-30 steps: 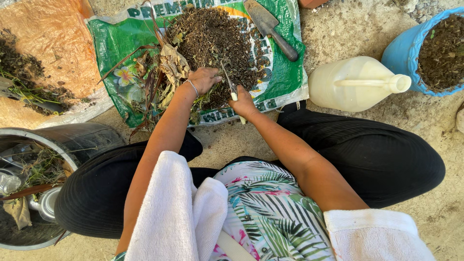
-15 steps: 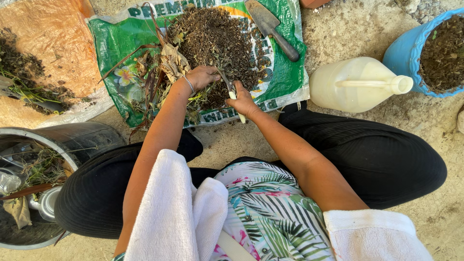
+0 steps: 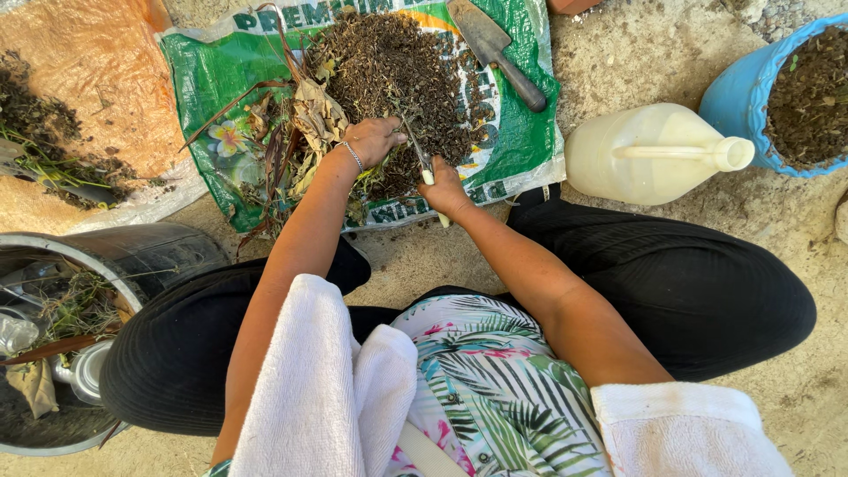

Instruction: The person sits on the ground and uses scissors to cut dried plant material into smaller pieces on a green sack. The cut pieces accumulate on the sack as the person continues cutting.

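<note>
Since the earlier frame both hands have stayed on the green plastic sack (image 3: 212,88) spread flat on the ground, barely shifting over its heap of dark dry soil (image 3: 389,71). The black round bucket (image 3: 132,256) at the left holds plant scraps and cans; the blue plastic tub (image 3: 738,97) holds dark soil; the cream plastic jug (image 3: 645,155) lies on its side. The left hand (image 3: 371,141) clutches limp brown leaves (image 3: 318,119). The right hand (image 3: 444,190) is clenched around a white-handled cutting tool (image 3: 422,163), its blade over the soil.

Head camera, looking steeply down, close overhead
</note>
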